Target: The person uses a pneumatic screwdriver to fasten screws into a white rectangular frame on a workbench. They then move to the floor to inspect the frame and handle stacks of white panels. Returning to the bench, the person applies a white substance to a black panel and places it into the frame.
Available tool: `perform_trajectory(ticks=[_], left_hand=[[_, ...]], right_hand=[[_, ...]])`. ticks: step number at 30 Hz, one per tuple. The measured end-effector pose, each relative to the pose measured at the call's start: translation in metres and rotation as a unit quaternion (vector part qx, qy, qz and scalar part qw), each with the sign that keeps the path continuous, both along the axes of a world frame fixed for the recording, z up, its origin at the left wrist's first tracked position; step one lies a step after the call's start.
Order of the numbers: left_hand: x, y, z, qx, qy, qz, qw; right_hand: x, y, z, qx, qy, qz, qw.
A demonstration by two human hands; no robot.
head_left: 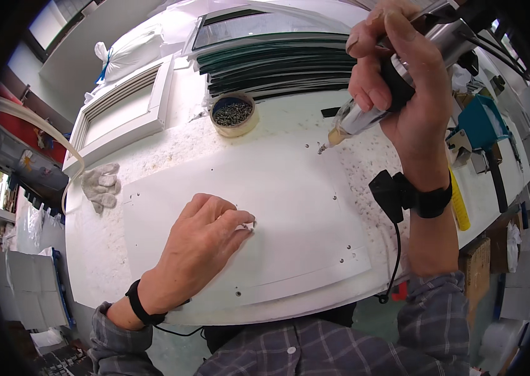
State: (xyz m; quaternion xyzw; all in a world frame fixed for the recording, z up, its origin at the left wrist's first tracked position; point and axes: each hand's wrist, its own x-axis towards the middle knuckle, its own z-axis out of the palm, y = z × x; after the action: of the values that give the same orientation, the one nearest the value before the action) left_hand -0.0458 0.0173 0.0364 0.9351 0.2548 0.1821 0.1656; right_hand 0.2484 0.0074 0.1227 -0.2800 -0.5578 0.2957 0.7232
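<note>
Screws look tiny under the left hand (205, 241), fingertips pinching one on the white panel (290, 207) at centre. Slipping fingers could drop it. Right hand (396, 81) at two o'clock clenches a power screwdriver (365, 113); its bit might skid. Screw tub (233, 114) at twelve; white sack (128, 51) at eleven.

Two hands are at work: the left hand (205, 235) near on one white panel (290, 207), the right hand (396, 81) far right around one power screwdriver (374, 103). Far from them sit one tape roll filled with screws (233, 114), one stack of dark sheets (271, 62), and, left, one work glove (101, 186) and one white louvred frame (121, 109).
</note>
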Motion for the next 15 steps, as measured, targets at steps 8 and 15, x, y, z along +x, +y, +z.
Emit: perform_trajectory(ticks=[8, 15], left_hand=[[0.004, -0.014, -0.007, 0.075, 0.03, 0.033, 0.996], [0.012, -0.011, -0.014, 0.137, 0.039, -0.015, 0.99]], right_hand=[[0.002, -0.008, 0.004, 0.016, 0.031, 0.092, 0.995], [-0.012, -0.019, 0.014, -0.002, 0.075, 0.076, 0.994]])
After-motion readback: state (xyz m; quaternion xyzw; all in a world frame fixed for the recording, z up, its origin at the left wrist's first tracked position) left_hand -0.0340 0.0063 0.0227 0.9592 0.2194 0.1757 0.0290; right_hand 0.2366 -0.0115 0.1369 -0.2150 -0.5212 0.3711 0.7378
